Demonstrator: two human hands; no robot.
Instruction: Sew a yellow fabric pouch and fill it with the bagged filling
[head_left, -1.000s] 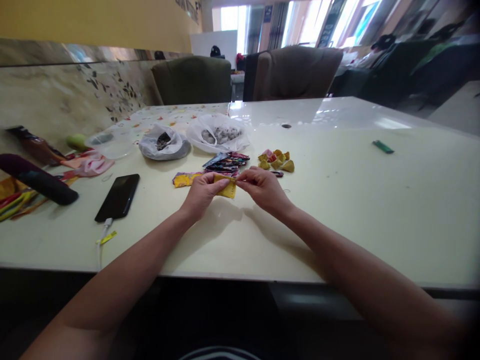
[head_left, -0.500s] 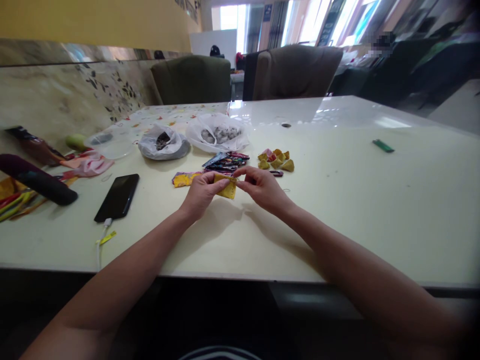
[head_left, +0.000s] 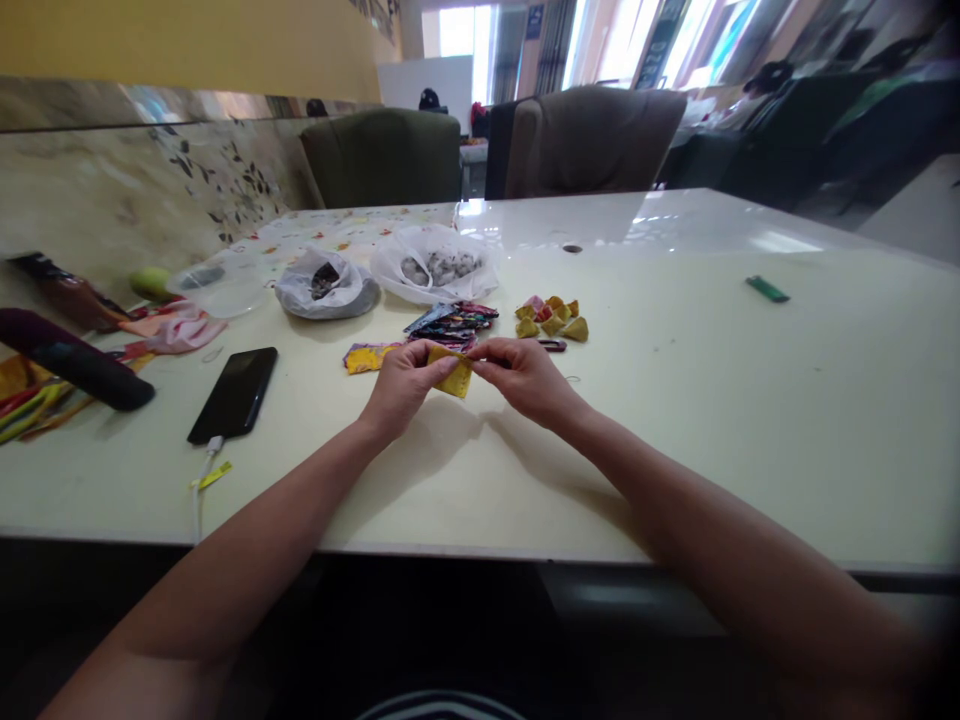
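Grip of the bare left hand (head_left: 401, 388) pinches a small, flat, yellow cloth piece (head_left: 454, 379), nearer the wearer than the stack of dark, multicoloured patterned fabric (head_left: 451, 322); the right hand (head_left: 529, 378) has its fingertips closed at the cloth's upper right corner. It should handle light, soft and limp, hardly slippery, best pinched flat near its edges. Small mustard-yellow cloth cones (head_left: 553, 326) lie right of the stack, a white plastic bag (head_left: 394, 285) beyond it.

Pale table (head_left: 712, 400) | black phone (head_left: 233, 396) | two plastic bags (head_left: 330, 306) | cloth pile (head_left: 450, 320) | green object (head_left: 766, 289)
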